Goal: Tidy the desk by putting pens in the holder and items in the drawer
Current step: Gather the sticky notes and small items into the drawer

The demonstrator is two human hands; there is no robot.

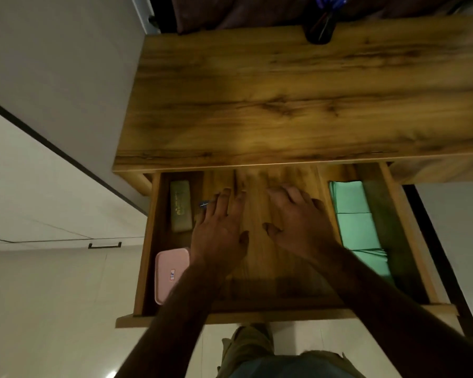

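1. Grip: the left hand (219, 233) and right hand (298, 222) are both inside the open drawer (257, 316). Their fingers are spread apart over its wooden floor and hold nothing. Whether the palms touch the wood cannot be told.
2. Hazard: a small blue-and-silver item (204, 204) lies at the left hand's outer fingers, partly hidden, and cannot be identified. In my judgement a careless sweep of that hand could knock it under or behind the neighbouring case.
3. Hazard: the desk top (284, 99) overhangs just beyond both sets of fingertips. Pushing the drawer in with the hands inside would likely pinch the fingers there.
4. Hazard: both forearms cross the drawer's front rim. Leaning on it could strain the far-drawn drawer.
5. Drawer contents:
   - An olive case (180, 205) lies just outside the left hand.
   - A pink box (170, 271) lies beside the left wrist.
   - Green sheets (358, 222) lie just outside the right hand.
6. Holder: the pen holder (320, 28) stands well beyond both hands at the desk's far edge, with blue pens (331, 0) upright in it.
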